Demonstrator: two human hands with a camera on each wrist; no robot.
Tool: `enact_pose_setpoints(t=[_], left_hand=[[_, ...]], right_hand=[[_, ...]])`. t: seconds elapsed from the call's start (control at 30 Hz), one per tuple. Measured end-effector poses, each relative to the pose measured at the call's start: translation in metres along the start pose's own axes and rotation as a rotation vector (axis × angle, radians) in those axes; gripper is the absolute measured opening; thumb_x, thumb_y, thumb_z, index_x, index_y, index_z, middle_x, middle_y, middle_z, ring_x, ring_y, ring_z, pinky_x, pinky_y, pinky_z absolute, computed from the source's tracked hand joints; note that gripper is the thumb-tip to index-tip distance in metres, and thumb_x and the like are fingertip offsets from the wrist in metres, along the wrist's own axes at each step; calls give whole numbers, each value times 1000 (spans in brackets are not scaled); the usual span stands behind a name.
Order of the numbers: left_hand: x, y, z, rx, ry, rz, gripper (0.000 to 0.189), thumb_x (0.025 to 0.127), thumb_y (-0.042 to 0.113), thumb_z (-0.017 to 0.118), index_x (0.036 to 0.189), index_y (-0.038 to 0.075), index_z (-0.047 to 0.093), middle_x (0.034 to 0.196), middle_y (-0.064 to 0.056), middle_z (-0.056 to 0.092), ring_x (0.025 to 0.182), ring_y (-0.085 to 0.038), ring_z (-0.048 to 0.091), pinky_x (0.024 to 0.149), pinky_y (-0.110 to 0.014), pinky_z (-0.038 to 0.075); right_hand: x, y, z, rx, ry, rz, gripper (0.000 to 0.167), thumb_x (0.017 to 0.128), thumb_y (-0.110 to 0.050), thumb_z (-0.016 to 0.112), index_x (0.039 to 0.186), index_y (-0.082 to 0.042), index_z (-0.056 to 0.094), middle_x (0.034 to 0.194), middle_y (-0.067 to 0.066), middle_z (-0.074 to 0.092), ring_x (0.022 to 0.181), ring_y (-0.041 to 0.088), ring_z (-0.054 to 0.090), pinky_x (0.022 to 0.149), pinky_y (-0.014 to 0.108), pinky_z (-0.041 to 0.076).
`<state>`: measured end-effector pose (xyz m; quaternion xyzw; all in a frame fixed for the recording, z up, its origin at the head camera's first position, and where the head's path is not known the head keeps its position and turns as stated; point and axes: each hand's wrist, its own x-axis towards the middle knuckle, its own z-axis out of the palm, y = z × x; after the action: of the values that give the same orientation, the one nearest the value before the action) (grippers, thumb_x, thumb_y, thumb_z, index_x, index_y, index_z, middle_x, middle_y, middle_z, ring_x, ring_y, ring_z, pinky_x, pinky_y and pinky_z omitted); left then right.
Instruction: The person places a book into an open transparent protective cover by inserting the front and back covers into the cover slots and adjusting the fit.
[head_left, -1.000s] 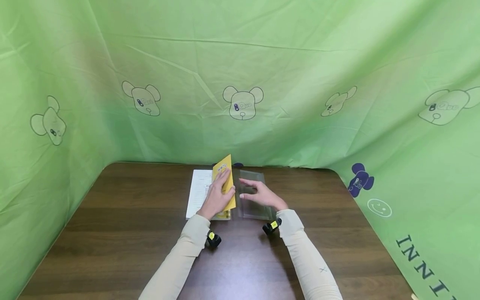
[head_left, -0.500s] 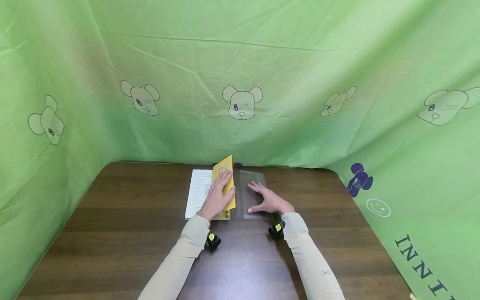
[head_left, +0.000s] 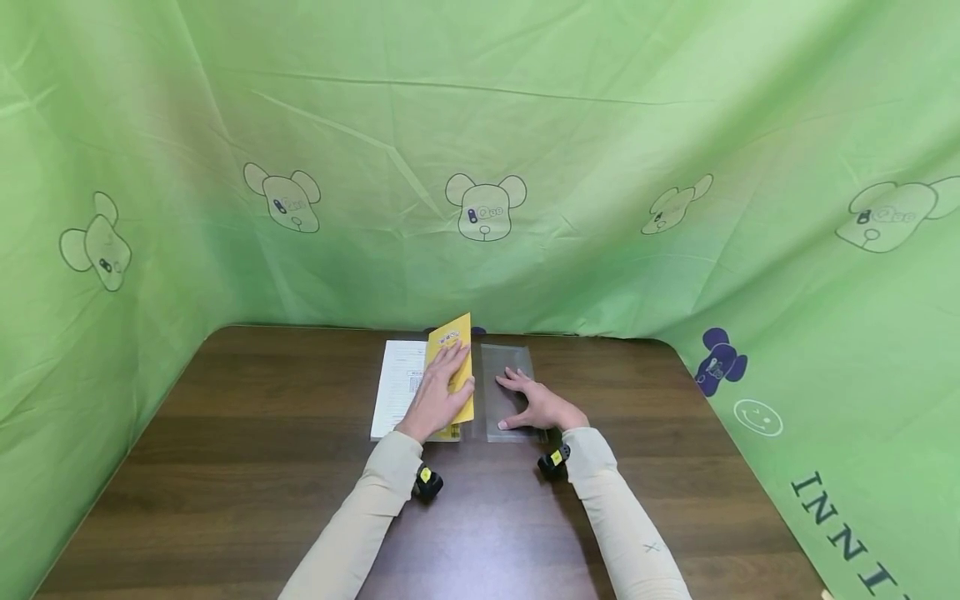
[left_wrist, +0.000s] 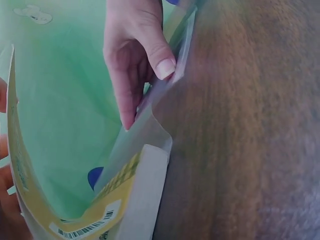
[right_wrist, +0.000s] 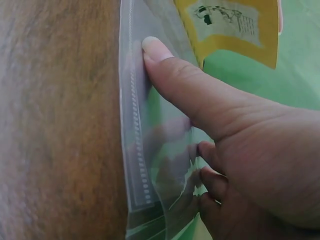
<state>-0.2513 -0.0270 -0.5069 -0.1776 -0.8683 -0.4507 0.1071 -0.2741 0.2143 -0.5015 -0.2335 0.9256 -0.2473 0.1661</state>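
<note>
One yellow cover (head_left: 463,367) stands raised near the far edge of the desk (head_left: 262,400), seemingly mid-sleeving; left hand (head_left: 437,398) presses it, fingers straight; right hand (head_left: 547,407), spread wide, touches the clear sleeve (head_left: 504,404), which likely needs opening next.

Left grip (head_left: 437,395) straight-fingered, right grip (head_left: 542,405) loosely spread
</note>
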Motion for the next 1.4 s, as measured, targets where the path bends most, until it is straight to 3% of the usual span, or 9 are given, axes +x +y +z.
enact_pose_setpoints(t=[0.17, 0.53, 0.77, 0.97, 1.17, 1.4], left_hand=[[0, 1, 1, 76, -28, 8, 63, 97, 31, 58, 156, 17, 42, 165, -7, 32, 155, -35, 22, 125, -56, 19], [2, -1, 6, 363, -158, 26, 63, 96, 42, 57, 153, 17, 48, 164, -4, 36, 154, -34, 25, 125, -60, 16], [3, -5, 6, 427, -210, 46, 64, 96, 48, 51, 152, 16, 50, 163, -4, 37, 154, -35, 26, 125, -58, 17], [2, -6, 2, 439, -278, 76, 63, 96, 41, 47, 153, 15, 48, 164, -5, 37, 154, -35, 25, 126, -58, 13], [2, -7, -2, 478, -331, 85, 65, 96, 42, 50, 155, 15, 45, 165, -4, 33, 155, -32, 23, 127, -55, 12], [4, -4, -4, 524, -370, 68, 69, 96, 44, 54, 153, 6, 44, 163, -8, 38, 154, -31, 27, 127, -52, 14]], right_hand=[[1, 1, 1, 19, 0, -4, 89, 84, -32, 84, 158, -11, 38, 169, 16, 18, 156, 40, 10, 122, 60, 23], [0, 0, 1, 51, 5, -12, 89, 84, -30, 85, 157, -9, 39, 169, 18, 19, 156, 41, 10, 123, 61, 22], [-2, 0, 0, 44, 6, -16, 89, 84, -31, 85, 157, -9, 39, 169, 18, 19, 156, 41, 10, 122, 61, 22], [-2, 1, 1, 33, 0, -4, 90, 83, -32, 85, 157, -10, 39, 169, 16, 18, 156, 40, 9, 123, 60, 21], [-3, 2, 1, 30, 1, -7, 90, 83, -32, 85, 157, -10, 39, 169, 15, 18, 156, 40, 9, 123, 61, 20], [-5, 1, 1, 21, 2, -15, 90, 84, -32, 85, 157, -10, 39, 169, 17, 18, 156, 41, 11, 122, 63, 21]])
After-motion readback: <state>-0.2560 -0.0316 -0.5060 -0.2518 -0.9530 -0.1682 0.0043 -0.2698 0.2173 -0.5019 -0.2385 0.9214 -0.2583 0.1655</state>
